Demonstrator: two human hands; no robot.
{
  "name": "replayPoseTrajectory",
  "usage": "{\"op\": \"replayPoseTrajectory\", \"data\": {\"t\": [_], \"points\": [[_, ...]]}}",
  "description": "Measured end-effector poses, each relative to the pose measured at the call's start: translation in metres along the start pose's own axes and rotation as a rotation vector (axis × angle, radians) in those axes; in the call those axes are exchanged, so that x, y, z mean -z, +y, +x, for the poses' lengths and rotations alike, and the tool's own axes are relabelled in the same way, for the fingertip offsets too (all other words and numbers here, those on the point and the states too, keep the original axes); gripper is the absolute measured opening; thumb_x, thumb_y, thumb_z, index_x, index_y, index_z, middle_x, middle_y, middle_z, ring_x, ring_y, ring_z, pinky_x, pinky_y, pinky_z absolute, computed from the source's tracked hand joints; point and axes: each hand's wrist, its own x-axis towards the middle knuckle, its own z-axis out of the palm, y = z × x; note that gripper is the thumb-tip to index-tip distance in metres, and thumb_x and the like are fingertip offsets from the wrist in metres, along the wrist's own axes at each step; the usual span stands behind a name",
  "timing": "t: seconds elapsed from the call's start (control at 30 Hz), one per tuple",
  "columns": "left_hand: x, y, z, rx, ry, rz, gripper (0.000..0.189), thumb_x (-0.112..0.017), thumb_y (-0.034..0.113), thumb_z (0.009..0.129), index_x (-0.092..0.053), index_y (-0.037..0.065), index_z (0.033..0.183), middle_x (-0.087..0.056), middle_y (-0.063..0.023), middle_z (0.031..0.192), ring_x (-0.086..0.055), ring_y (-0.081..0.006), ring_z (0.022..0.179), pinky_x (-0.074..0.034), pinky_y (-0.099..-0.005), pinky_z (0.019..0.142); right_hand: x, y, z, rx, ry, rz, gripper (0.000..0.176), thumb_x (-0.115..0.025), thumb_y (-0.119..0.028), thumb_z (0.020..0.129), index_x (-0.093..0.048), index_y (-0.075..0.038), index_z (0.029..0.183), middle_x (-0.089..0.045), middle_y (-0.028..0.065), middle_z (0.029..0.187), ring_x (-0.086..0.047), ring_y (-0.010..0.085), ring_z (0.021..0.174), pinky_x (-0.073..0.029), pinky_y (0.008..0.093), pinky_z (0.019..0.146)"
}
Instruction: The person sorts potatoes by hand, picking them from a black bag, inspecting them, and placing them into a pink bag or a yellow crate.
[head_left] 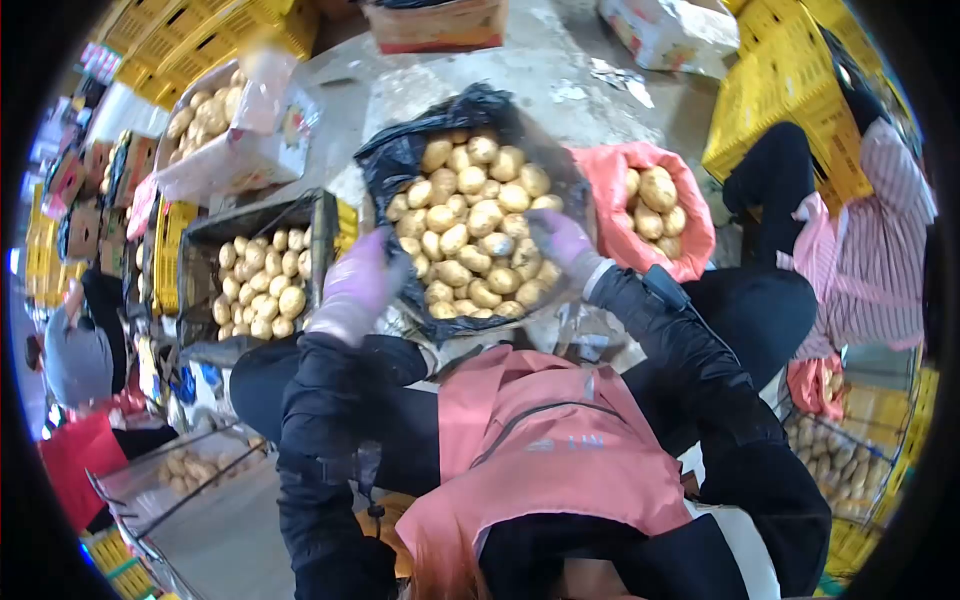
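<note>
A box lined with a black plastic bag [374, 160] stands before me, heaped with pale yellow potatoes [471, 180]. My left hand [362, 274], in a purple glove, is at the left rim of this box, its fingers smeared by motion. On the opposite side my right hand [563, 243], gloved in purple with greyish fingertips, reaches over the right edge, fingers stretched toward the potatoes. Just beyond that hand is a pink sack [598, 190] with more potatoes inside. Left of my left hand sits a dark-lined yellow crate [346, 228] of smaller potatoes.
A white carton [240, 160] of potatoes stands at the upper left, near stacked yellow crates [215, 40]. More yellow crates [775, 95] are at the upper right, beside a person in a striped top [880, 240]. Another person [78, 355] is at the far left. A cardboard box [440, 28] lies ahead.
</note>
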Motion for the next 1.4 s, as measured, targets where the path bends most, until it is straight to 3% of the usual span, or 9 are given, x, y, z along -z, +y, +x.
{"op": "replayPoseTrajectory", "data": {"t": [0.17, 0.27, 0.43, 0.63, 0.9, 1.03, 1.27, 1.33, 1.4], "points": [[-0.085, -0.05, 0.046, -0.698, 0.099, -0.08, 0.042, -0.065, 0.028, 0.088, -0.06, 0.007, 0.123, -0.066, -0.0168, 0.109, -0.065, -0.0344, 0.095, -0.053, -0.0426, 0.084, -0.042, 0.048, 0.079, 0.03, -0.028, -0.138, 0.043, -0.058, -0.018, 0.09, -0.056, -0.003, 0.13, -0.062, 0.0209, 0.122, -0.057, 0.0347, 0.116, -0.044, 0.0422, 0.102], [-0.045, -0.018, 0.038, -0.393, -0.183, -0.092, 0.041, -0.063, 0.032, 0.078, -0.065, 0.008, 0.111, -0.068, -0.0176, 0.095, -0.066, -0.0361, 0.088, -0.053, -0.0457, 0.075, -0.122, 0.202, 0.178, 0.283, -0.137, 0.009, 0.047, -0.041, -0.025, 0.102, -0.041, -0.005, 0.144, -0.051, 0.011, 0.139, -0.049, 0.0242, 0.125, -0.039, 0.0338, 0.107], [-0.06, -0.005, 0.045, -0.466, -0.086, -0.103, 0.046, -0.066, 0.039, 0.074, -0.064, 0.008, 0.107, -0.067, -0.0161, 0.096, -0.064, -0.0357, 0.093, -0.049, -0.0462, 0.082, -0.11, -0.023, 0.143, -0.266, -0.187, -0.634, 0.079, -0.072, -0.01, 0.081, -0.031, -0.012, 0.149, -0.044, 0.0179, 0.146, -0.045, 0.0382, 0.131, -0.039, 0.0428, 0.107], [-0.062, -0.014, 0.047, -0.493, 0.006, -0.089, 0.052, -0.067, 0.04, 0.073, -0.064, 0.006, 0.112, -0.068, -0.0174, 0.101, -0.065, -0.0357, 0.097, -0.05, -0.0467, 0.084, -0.102, 0.085, 0.15, -0.09, -0.153, 0.049, 0.072, -0.073, -0.004, 0.077, -0.039, -0.005, 0.141, -0.051, 0.0193, 0.137, -0.051, 0.0358, 0.124, -0.041, 0.0396, 0.105], [-0.08, -0.016, 0.035, -0.551, 0.017, 0.005, 0.044, -0.062, 0.038, 0.076, -0.064, 0.007, 0.108, -0.069, -0.017, 0.098, -0.066, -0.0361, 0.095, -0.05, -0.0485, 0.083, -0.061, 0.0, 0.134, -0.138, -0.286, -0.828, 0.072, -0.071, -0.038, 0.083, -0.044, 0.001, 0.138, -0.059, 0.0303, 0.122, -0.059, 0.0414, 0.112, -0.046, 0.0462, 0.095], [-0.07, -0.009, 0.015, -0.524, -0.087, 0.008, 0.046, -0.062, 0.039, 0.078, -0.063, 0.007, 0.111, -0.067, -0.0178, 0.102, -0.065, -0.0367, 0.097, -0.05, -0.048, 0.084, -0.089, 0.131, 0.143, -0.077, -0.05, -0.511, 0.079, -0.069, -0.046, 0.083, -0.04, 0.002, 0.138, -0.059, 0.0322, 0.122, -0.059, 0.0446, 0.111, -0.047, 0.0457, 0.094], [-0.058, -0.003, 0.002, -0.502, -0.271, -0.1, 0.053, -0.059, 0.038, 0.081, -0.057, 0.007, 0.124, -0.063, -0.0199, 0.115, -0.061, -0.0386, 0.107, -0.048, -0.0481, 0.092, -0.092, 0.09, 0.1, -0.14, 0.01, -0.465, 0.072, -0.073, -0.04, 0.082, -0.045, -0.005, 0.138, -0.06, 0.0306, 0.122, -0.058, 0.0467, 0.11, -0.046, 0.0481, 0.091], [-0.089, -0.008, 0.017, -0.509, -0.15, -0.259, 0.065, -0.059, 0.054, 0.086, -0.052, 0.008, 0.132, -0.06, -0.02, 0.123, -0.06, -0.0388, 0.111, -0.047, -0.0477, 0.096, -0.087, 0.16, 0.129, 0.097, -0.398, -0.669, 0.046, -0.072, -0.029, 0.083, -0.064, 0.008, 0.109, -0.067, 0.0266, 0.106, -0.064, 0.0375, 0.095, -0.048, 0.0434, 0.088], [-0.069, 0.003, 0.009, -0.368, -0.199, -0.21, 0.074, -0.057, 0.058, 0.089, -0.04, 0.013, 0.145, -0.055, -0.0214, 0.132, -0.058, -0.0329, 0.118, -0.047, -0.0434, 0.098, -0.06, 0.043, 0.074, -0.227, -0.202, 0.178, 0.034, -0.069, -0.021, 0.088, -0.067, 0.005, 0.11, -0.069, 0.0134, 0.1, -0.062, 0.0233, 0.087, -0.05, 0.0373, 0.082]]}}
